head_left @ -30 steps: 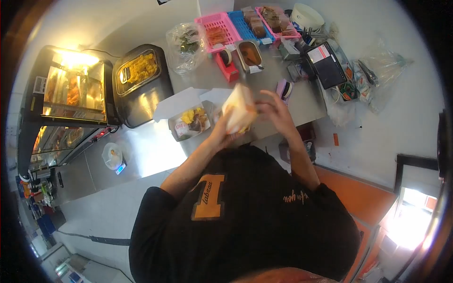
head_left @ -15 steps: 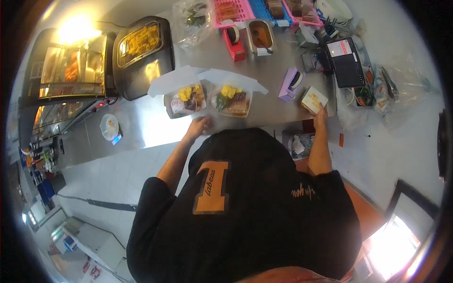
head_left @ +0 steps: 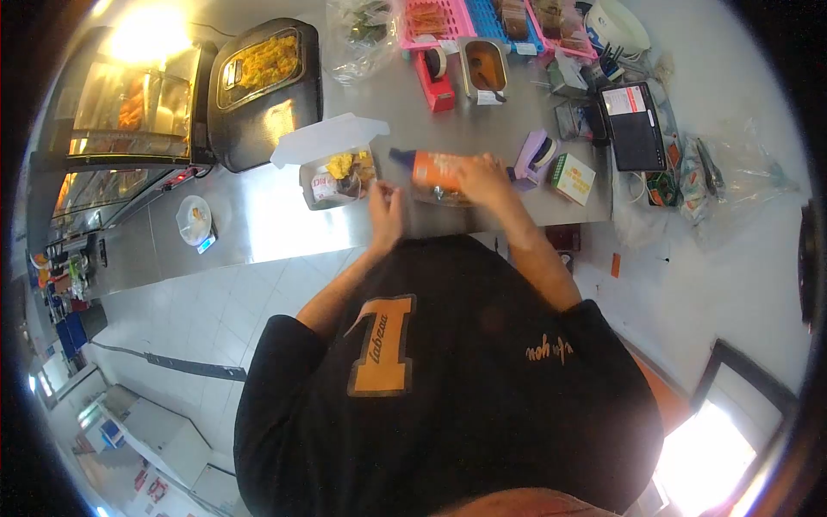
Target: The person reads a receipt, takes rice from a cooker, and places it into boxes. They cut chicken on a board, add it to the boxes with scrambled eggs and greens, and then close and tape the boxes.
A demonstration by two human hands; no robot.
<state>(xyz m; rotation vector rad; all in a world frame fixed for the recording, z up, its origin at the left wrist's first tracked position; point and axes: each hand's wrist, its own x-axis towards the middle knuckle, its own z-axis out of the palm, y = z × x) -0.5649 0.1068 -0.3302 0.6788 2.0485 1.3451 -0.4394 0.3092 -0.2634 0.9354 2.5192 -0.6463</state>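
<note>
My right hand (head_left: 484,183) is on the orange and dark blue lid (head_left: 435,167) of the right-hand food box, its fingers slightly blurred. The lid hides most of that box's food. My left hand (head_left: 385,215) is between the two boxes, thumb and forefinger apart, near the right edge of the left food box (head_left: 315,200). That box stands with its white lid (head_left: 332,138) up; yellow food and a printed white packet or cup show inside. A small green and cream box (head_left: 573,179) stands at the right, clear of my right hand.
Behind are a red tape dispenser (head_left: 436,84), a metal sauce tray (head_left: 484,69) and pink and blue baskets. A purple dispenser (head_left: 531,157) and a dark tablet (head_left: 633,129) are right. At the left are a black-framed food tray (head_left: 215,138) and a white bowl (head_left: 194,220).
My right hand has let go of the small box and moved left onto the right food box, whose lid has swung over toward me. My left hand has moved right, between the boxes.
</note>
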